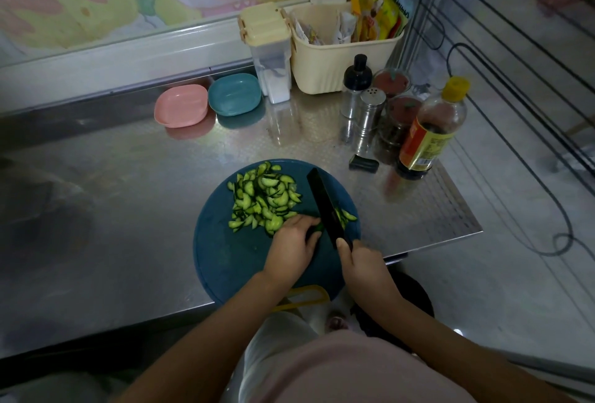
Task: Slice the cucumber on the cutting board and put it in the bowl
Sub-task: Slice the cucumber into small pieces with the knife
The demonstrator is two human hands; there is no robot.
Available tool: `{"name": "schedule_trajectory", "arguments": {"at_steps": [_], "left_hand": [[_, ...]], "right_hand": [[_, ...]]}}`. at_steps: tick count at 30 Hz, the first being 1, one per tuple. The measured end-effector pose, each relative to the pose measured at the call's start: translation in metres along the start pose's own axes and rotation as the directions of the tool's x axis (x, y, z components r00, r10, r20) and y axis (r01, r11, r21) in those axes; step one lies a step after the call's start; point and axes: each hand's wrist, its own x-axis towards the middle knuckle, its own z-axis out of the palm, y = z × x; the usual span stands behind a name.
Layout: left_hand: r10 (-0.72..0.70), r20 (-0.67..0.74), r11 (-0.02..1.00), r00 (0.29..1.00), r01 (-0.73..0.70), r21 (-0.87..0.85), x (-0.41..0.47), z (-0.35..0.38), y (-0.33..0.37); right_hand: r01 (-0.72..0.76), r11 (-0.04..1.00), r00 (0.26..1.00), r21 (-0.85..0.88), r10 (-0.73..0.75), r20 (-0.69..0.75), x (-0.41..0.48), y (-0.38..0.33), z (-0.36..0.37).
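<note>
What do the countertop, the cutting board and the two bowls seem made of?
Countertop: likely stainless steel; it mirrors the bowls. Cutting board: probably matte blue plastic, no glare. Pink bowl and teal bowl: seemingly smooth plastic, soft sheen.

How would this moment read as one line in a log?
step: slicing | left hand: holds cucumber | right hand: grips knife | slices: piled on board | pink bowl, teal bowl: no slices

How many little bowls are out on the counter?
2. A pink bowl sits at the back of the steel counter; a teal bowl stands just right of it, beside the lidded container. No others show, and none seems hidden.
</note>
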Motion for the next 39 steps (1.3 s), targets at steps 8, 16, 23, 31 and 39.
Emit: {"name": "schedule_trajectory", "arguments": {"at_steps": [8, 16, 23, 31, 39], "left_hand": [[-0.012, 0.000, 1.000, 1.000, 0.012, -0.002, 0.000, -0.001, 0.001], [-0.004, 0.007, 1.000, 1.000, 0.004, 0.008, -0.001, 0.000, 0.001], [0.032, 0.032, 0.999, 0.999, -0.032, 0.011, -0.005, -0.001, 0.000], [-0.037, 0.024, 0.999, 0.999, 0.038, -0.020, -0.005, -0.003, 0.000], [-0.054, 0.021, 0.999, 0.998, 0.054, -0.007, -0.005, -0.003, 0.002]], "right_hand": [[0.004, 1.000, 1.000, 0.018, -0.004, 0.004, -0.005, -0.005, -0.005], [0.033, 0.999, 0.999, -0.002, -0.033, 0.005, -0.008, -0.009, -0.001], [-0.025, 1.000, 0.999, -0.003, 0.025, 0.029, -0.002, -0.008, 0.003], [0.021, 1.000, 1.000, 0.007, -0.021, -0.006, -0.007, -0.004, 0.002], [0.027, 0.999, 1.000, 0.025, -0.027, 0.005, -0.010, -0.005, -0.002]]}}
